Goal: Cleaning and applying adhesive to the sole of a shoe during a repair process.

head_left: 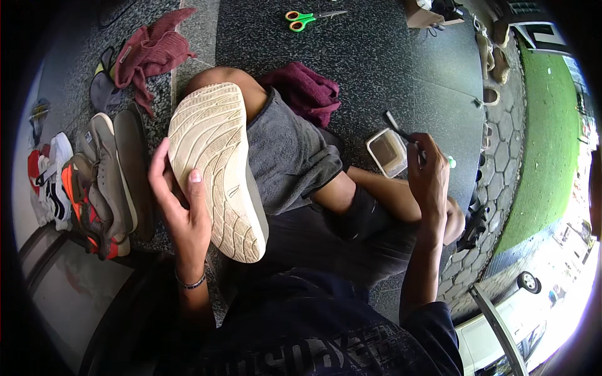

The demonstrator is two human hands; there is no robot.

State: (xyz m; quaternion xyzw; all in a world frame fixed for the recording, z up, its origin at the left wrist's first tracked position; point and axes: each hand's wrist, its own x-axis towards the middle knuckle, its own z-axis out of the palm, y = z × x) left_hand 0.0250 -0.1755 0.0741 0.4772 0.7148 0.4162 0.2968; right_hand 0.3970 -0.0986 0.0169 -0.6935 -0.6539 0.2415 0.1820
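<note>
My left hand point(188, 216) grips a shoe point(216, 169) along its left side, thumb lying across the ridged cream sole. The sole is turned up toward me, and the shoe's upper is mostly hidden beneath it. Over to the right, my right hand point(429, 178) is closed around a thin dark-handled tool point(394, 120), perhaps a brush; its tip points up and left. Just left of that hand stands a clear, pale-rimmed plastic container point(374, 160) with something brownish inside. A small green-and-white piece point(451, 161) shows beside the right hand; whether it belongs to the tool I cannot tell.
A grey cloth point(288, 156) covers my lap. Maroon cloths lie ahead point(307, 94) and at far left point(153, 56). Green-handled scissors point(301, 22) rest on the speckled floor point(351, 62). Several shoes point(110, 182) line up at left; more footwear point(491, 96) sits along the right edge.
</note>
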